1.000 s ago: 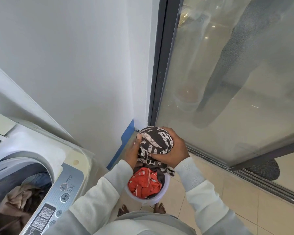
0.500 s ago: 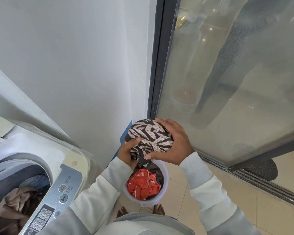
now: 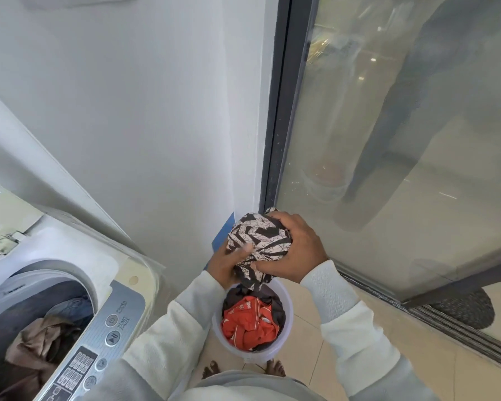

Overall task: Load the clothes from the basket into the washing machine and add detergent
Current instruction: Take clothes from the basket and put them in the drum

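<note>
Bunching the patterned garment into a ball, the right hand and left hand clutch it above the basket, likely for easy carrying left to the washing machine.

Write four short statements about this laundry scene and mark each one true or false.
1. The left hand and right hand both hold the black-and-white patterned garment above the basket. True.
2. The basket stands on the tiled floor, to the right of the washing machine. True.
3. The basket is empty. False: a red garment and some dark clothes lie in it.
4. The washing machine's lid is closed. False: the top is open, and a brown garment shows inside the drum.
</note>
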